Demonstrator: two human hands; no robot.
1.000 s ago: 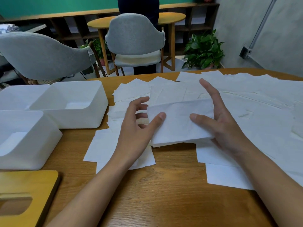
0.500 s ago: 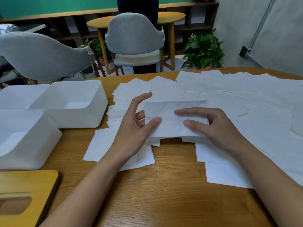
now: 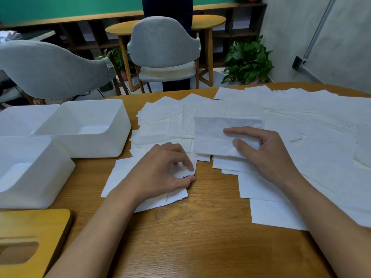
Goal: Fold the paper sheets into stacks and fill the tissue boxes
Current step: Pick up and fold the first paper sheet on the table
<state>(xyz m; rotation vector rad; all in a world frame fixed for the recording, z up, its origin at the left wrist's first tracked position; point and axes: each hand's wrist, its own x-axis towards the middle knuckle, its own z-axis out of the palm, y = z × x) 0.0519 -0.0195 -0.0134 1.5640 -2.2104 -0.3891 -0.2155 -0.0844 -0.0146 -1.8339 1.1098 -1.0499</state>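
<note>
Many white paper sheets (image 3: 301,125) lie spread over the wooden table (image 3: 200,237). A folded sheet (image 3: 212,135) lies on top of them at the centre. My right hand (image 3: 267,153) holds its right part, index finger on top and thumb curled at its near edge. My left hand (image 3: 162,171) is lower left, thumb and index finger pinching the corner of a loose sheet (image 3: 120,177) near the table's front. Three open white tissue boxes stand at the left: one (image 3: 88,125) beside the sheets, one (image 3: 30,171) nearer me, one (image 3: 20,119) behind.
A wooden box lid (image 3: 30,237) with an oval slot lies at the front left corner. Two grey chairs (image 3: 162,49) stand beyond the table, with a small round table, a potted plant (image 3: 249,59) and a person standing behind.
My left hand let go of the folded sheet and moved down-left to pinch a loose sheet's corner. My right hand laid the folded sheet flatter on the pile.
</note>
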